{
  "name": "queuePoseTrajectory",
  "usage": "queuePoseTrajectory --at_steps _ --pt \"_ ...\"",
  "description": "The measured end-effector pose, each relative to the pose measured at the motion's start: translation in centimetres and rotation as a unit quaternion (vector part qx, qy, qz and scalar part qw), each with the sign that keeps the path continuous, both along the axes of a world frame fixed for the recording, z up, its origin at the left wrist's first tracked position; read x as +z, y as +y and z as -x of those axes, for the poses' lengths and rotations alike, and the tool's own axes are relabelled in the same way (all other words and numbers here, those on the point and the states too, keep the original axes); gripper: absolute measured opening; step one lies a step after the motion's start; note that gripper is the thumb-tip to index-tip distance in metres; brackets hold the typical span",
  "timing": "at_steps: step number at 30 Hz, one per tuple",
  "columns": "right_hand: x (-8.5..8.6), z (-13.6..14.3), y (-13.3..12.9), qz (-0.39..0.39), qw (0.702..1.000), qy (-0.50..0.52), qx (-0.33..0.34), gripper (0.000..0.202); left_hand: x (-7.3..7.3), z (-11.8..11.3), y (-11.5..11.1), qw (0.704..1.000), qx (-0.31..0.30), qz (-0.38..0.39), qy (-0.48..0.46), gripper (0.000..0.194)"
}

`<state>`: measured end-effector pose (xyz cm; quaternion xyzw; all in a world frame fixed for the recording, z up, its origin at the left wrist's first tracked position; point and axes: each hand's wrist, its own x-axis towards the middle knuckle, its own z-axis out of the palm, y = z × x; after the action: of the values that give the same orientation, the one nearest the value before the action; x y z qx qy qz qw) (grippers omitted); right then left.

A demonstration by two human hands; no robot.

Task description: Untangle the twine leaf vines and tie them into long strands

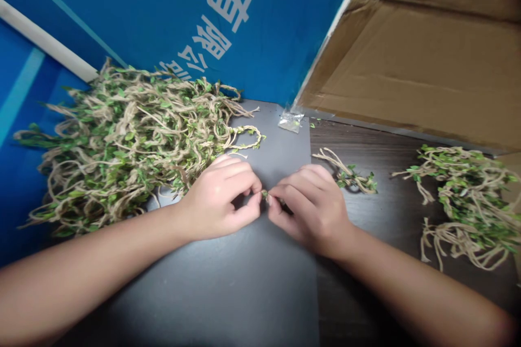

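Note:
My left hand (228, 195) and my right hand (311, 203) meet fingertip to fingertip over a grey mat, both closed in a pinch. Between them shows a small bit of green-leafed twine (264, 194); the rest of it is hidden by my fingers. Close behind my left hand lies a big heap of braided jute twine with green leaves (134, 146). Just beyond my right hand, a short leafy twine piece (354, 178) with loose ends rests on the dark wood surface.
At the far right sits a smaller pile of leafy twine (468, 195). A cardboard panel (419, 59) stands at the back right, beside a blue wall with white characters (211, 40). A small clear plastic packet (290, 121) lies at the back of the grey mat (244, 287).

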<state>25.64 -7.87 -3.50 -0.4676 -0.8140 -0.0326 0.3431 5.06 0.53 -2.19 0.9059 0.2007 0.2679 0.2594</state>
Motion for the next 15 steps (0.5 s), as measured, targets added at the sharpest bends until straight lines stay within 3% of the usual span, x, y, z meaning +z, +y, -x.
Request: queuePoseTrajectory --at_steps 15 --pt "0.35 0.11 -0.08 -0.044 0.995 -0.09 0.005 0.007 -0.24 0.0 0.01 1.0 -0.003 -0.021 0.023 0.007"
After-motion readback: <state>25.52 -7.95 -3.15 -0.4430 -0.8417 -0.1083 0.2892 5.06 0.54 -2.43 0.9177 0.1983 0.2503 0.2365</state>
